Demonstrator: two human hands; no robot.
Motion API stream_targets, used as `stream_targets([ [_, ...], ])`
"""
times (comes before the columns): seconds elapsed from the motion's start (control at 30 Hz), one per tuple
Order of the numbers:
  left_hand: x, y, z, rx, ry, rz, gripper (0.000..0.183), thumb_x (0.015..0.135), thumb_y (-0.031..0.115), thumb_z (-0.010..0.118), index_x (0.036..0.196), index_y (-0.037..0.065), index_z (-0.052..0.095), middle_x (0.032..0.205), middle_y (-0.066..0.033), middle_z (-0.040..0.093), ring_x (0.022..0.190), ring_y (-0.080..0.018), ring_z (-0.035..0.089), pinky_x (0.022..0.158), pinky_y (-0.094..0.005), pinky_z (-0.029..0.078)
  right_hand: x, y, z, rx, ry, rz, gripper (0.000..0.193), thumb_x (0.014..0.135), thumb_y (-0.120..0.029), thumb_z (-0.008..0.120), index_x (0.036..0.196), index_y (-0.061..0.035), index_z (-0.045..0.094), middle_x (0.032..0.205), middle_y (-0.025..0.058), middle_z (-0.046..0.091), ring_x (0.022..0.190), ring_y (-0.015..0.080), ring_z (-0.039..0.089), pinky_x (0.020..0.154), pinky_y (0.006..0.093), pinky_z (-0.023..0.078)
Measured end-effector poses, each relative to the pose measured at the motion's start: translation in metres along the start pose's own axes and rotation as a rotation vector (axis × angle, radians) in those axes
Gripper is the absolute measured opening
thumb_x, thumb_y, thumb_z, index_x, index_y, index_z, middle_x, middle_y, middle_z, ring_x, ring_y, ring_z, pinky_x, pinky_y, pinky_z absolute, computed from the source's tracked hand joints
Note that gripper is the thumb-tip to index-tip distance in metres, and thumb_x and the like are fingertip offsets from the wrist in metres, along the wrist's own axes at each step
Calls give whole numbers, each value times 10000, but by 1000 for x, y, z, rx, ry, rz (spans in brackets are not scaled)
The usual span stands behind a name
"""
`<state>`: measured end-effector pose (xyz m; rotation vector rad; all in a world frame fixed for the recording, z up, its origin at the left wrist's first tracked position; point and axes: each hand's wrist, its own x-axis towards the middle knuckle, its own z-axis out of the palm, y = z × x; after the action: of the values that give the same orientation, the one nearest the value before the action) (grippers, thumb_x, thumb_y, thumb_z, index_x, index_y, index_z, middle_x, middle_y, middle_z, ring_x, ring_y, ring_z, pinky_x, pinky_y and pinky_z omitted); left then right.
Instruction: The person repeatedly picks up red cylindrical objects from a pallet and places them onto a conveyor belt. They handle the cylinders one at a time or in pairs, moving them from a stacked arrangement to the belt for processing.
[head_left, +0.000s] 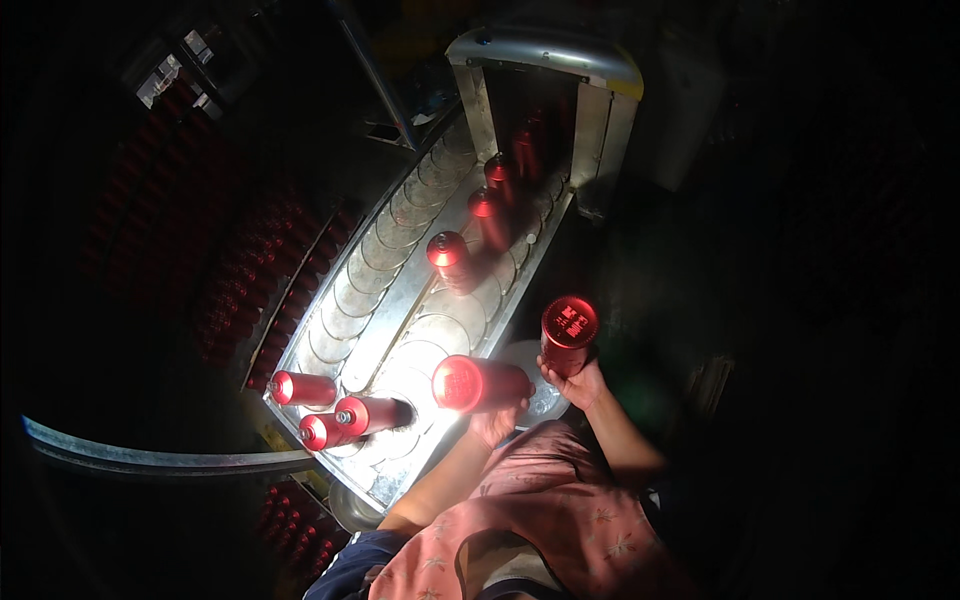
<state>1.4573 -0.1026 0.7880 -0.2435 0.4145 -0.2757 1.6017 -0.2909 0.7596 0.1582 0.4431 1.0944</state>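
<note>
My left hand (492, 424) is wrapped round a red metal cylinder (482, 384), whose flat base faces up toward me and glows in the bright light. Off to its right, my right hand (578, 384) grips a second red cylinder (567, 350) from below, its printed round base tipped up. Three more cylinders with small metal necks, one of them a red cylinder (372, 413), are grouped at the conveyor's near left end. Whether those three stand or lie, I cannot tell. Another red cylinder (447, 255) stands upright farther along the conveyor.
The metal conveyor (362, 345) carries round plates and runs away under a metal hood (545, 58), with more cylinders in line. Stacked red cylinders (250, 270) fill the dark left side. A curved metal rail (165, 461) reaches the near left corner. Something pale (545, 403) lies beneath my hands.
</note>
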Motion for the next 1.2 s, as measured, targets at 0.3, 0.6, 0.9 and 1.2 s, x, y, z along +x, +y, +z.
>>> stream_targets([
  [0.3,85,25,27,75,21,37,509,1002,391,500,1382,52,479,1357,-280,493,1038,-447,642,815,-520,619,24,-101,-5,-44,113,-196,1011,832,-827,361,1397,8,438,1286,273,530,1107,414,588,913,455,581],
  [0.6,61,127,214,1290,408,789,460,1045,287,448,1435,45,471,1299,-133,602,1194,-251,580,1034,-386,461,71,-173,197,-1092,360,-969,557,955,-385,580,1444,-144,463,1256,93,612,1180,263,582,937,456,527],
  [0.9,179,157,220,2683,755,887,479,822,200,750,1288,251,653,1386,-262,452,1143,-435,504,1012,-447,431,291,-145,195,-2420,351,-1012,563,782,-174,740,1293,-381,622,1455,160,388,1231,430,434,1034,452,440],
  [1.2,169,182,274,2645,647,392,630,719,334,840,1314,277,641,1506,-286,361,1306,-413,469,1097,-435,400,337,-199,196,-2331,296,-1038,417,825,-219,711,1218,-357,700,1596,230,194,1383,464,289,1142,451,328],
])
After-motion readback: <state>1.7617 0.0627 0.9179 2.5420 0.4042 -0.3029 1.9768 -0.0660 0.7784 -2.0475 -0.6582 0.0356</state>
